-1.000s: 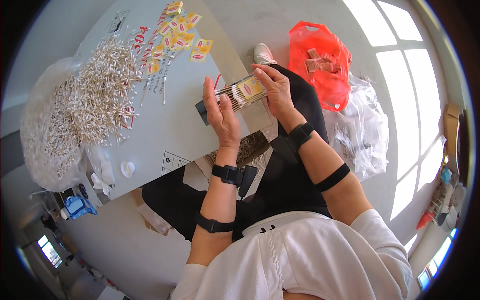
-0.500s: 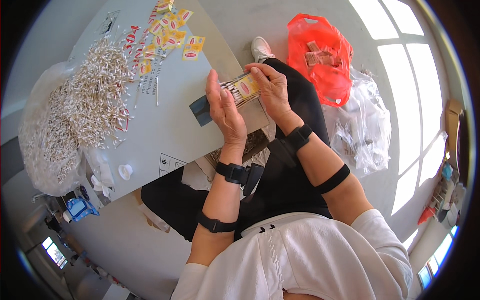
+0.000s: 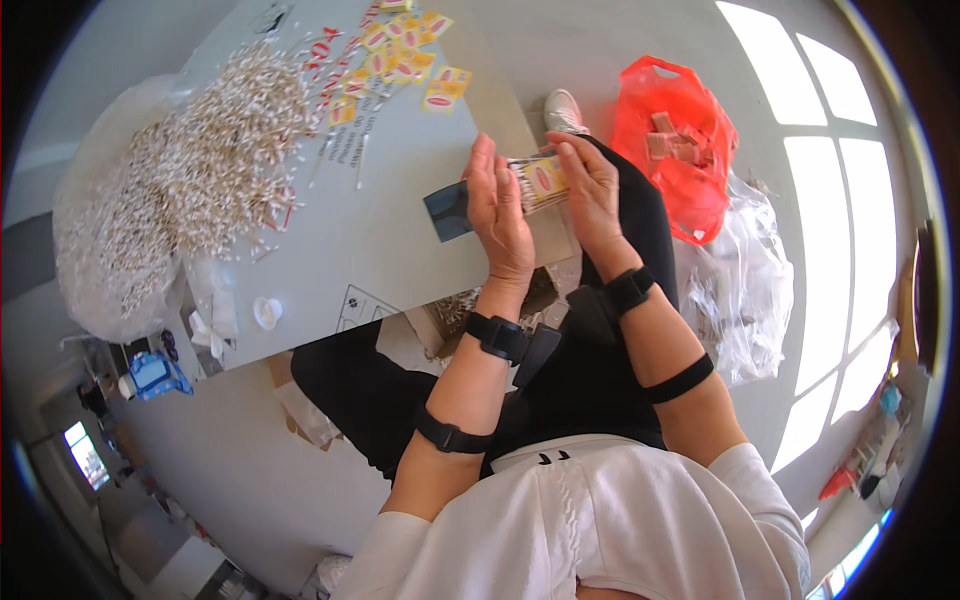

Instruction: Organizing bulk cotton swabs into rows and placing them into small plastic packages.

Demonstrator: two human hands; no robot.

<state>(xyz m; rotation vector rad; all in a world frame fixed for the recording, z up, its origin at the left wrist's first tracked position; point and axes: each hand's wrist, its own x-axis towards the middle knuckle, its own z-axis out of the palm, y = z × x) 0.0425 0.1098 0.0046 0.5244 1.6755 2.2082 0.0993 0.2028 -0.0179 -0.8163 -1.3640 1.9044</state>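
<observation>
Right grip: the person's right grip (image 3: 597, 195) grasps the far end of a swab bundle (image 3: 545, 180), thumb across its yellow card.
Left grip: the left grip (image 3: 503, 225), fingers extended, meets the bundle's other end; whether it clasps it cannot be told.
Bundle: lies between the two grips, white tips beside the left thumb, over the worktop (image 3: 395, 235) edge.
Flap: a dark, glossy flap (image 3: 448, 212), seemingly film, juts out left of the left grip.
Handling: best steadied end to end, it appears; a flat left palm should level the tips, a light right thumb should spare the card, and the flap is better left unpulled, lest it skew.
Around: swab pile (image 3: 220, 150) well left of both grips; loose yellow cards (image 3: 400, 60) beyond; red bag (image 3: 680, 140) to their right.
</observation>
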